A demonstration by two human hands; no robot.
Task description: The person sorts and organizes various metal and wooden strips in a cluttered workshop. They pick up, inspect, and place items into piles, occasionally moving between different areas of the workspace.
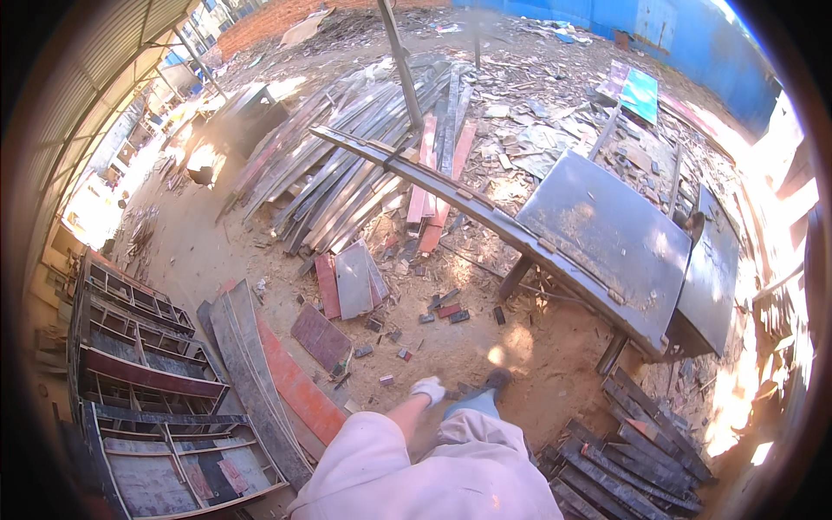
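My left hand (427, 389), in a white glove, hangs low over the sandy ground in front of my legs. Its fingers are too small and blurred to show whether they grip anything. A dark shape lies just right of the glove, and I cannot make out what it is. Close by on the ground are a small block (386, 380) and several dark offcuts (459, 316). A reddish-brown board (321, 338) lies a little farther left. My right hand does not show. One dark shoe (497, 380) stands right of the glove.
A long-railed saw bench (607, 225) with a sheet-metal top stands at right. Stacked dark planks (624, 459) lie at the lower right, framed wooden panels (165, 373) at left. Long boards (295, 373) lie beside me; a big plank heap (347, 165) lies beyond.
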